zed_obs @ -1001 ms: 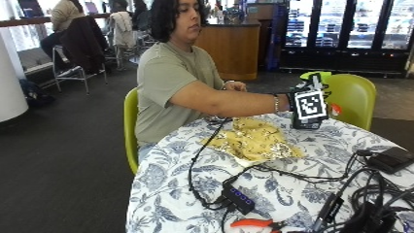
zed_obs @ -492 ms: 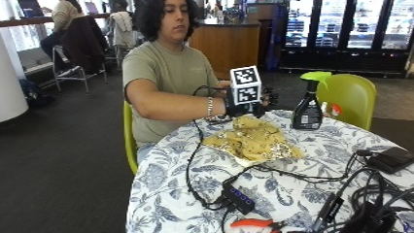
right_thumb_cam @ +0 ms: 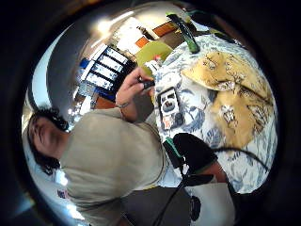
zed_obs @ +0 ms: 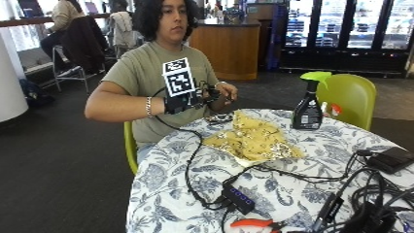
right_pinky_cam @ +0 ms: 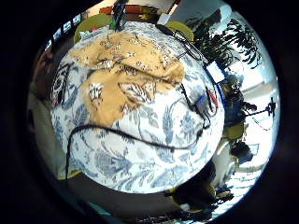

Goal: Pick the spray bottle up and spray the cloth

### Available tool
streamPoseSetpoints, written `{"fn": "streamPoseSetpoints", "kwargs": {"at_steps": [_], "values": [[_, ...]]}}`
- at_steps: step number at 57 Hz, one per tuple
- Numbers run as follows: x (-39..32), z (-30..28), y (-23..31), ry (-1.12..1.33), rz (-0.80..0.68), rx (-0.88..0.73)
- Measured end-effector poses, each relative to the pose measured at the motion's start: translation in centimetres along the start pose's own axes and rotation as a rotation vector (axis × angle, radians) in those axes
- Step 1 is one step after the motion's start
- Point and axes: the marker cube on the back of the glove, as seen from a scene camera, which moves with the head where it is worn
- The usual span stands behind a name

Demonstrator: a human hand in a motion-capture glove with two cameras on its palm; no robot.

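The spray bottle (zed_obs: pixel 308 108), dark with a green trigger, stands upright at the far side of the round table (zed_obs: pixel 194 194); nothing touches it. A crumpled yellow cloth (zed_obs: pixel 256 141) lies on the table between the bottle and the person. My gloved right hand (zed_obs: pixel 184 101) hovers above the near table edge in front of the chest, well away from the bottle, holding nothing. The bare left hand (zed_obs: pixel 223 93) meets its fingertips. Both palm views look down on the cloth (right_pinky_cam: pixel 126 74) (right_thumb_cam: pixel 235 99), and the bottle (right_thumb_cam: pixel 185 32) shows beyond it.
Black cables run across the flowered tablecloth (right_pinky_cam: pixel 154 158) to a USB hub (zed_obs: pixel 239 196). A black box (zed_obs: pixel 391 159) and a cable tangle lie at the right. A red-handled tool (zed_obs: pixel 255 224) sits at the front edge. A small dark device (zed_obs: pixel 220 118) lies beside the cloth. A green chair (zed_obs: pixel 353 94) stands behind the bottle.
My right hand left the spray bottle, which stays standing, and drew back across the cloth to the chest, where the bare left hand now meets it.
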Motion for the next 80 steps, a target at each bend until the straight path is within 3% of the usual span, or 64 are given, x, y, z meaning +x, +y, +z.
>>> {"fn": "streamPoseSetpoints", "kwargs": {"at_steps": [16, 80], "values": [[-1.6, -0.5, 4.3, 0.040, 0.042, -0.066], [-3.4, 0.4, 5.0, 0.104, 0.023, -0.092]]}}
